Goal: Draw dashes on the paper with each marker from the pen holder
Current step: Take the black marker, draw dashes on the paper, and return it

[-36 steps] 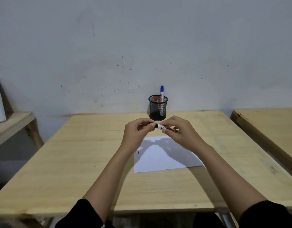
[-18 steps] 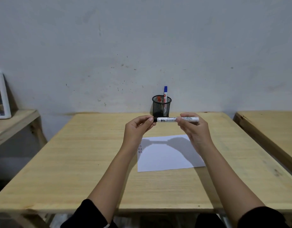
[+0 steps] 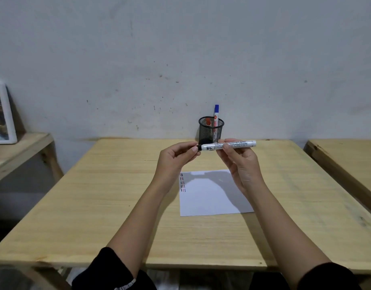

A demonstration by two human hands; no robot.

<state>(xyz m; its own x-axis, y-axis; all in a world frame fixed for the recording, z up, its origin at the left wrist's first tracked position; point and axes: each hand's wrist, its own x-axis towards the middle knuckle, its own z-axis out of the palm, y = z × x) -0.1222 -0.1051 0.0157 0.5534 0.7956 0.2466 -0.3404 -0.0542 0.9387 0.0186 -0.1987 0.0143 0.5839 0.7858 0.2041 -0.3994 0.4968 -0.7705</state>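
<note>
I hold a white marker (image 3: 232,145) with a black cap level in the air above the paper. My right hand (image 3: 241,162) grips its barrel. My left hand (image 3: 176,158) pinches the black cap end. The white paper (image 3: 209,197) lies on the wooden table (image 3: 117,195) below, with short black and red dashes (image 3: 182,182) along its left edge. Behind the marker stands a black mesh pen holder (image 3: 211,130) near the wall, with a blue-capped marker (image 3: 216,114) and a red marker (image 3: 208,122) in it.
A second wooden table (image 3: 347,162) stands at the right. At the left, a lower wooden shelf (image 3: 19,149) carries a white-framed picture (image 3: 1,114). A grey wall rises just behind the pen holder.
Both hands have risen and moved apart slightly, turning the marker level so its whole barrel shows. The camera view has tilted a little.
</note>
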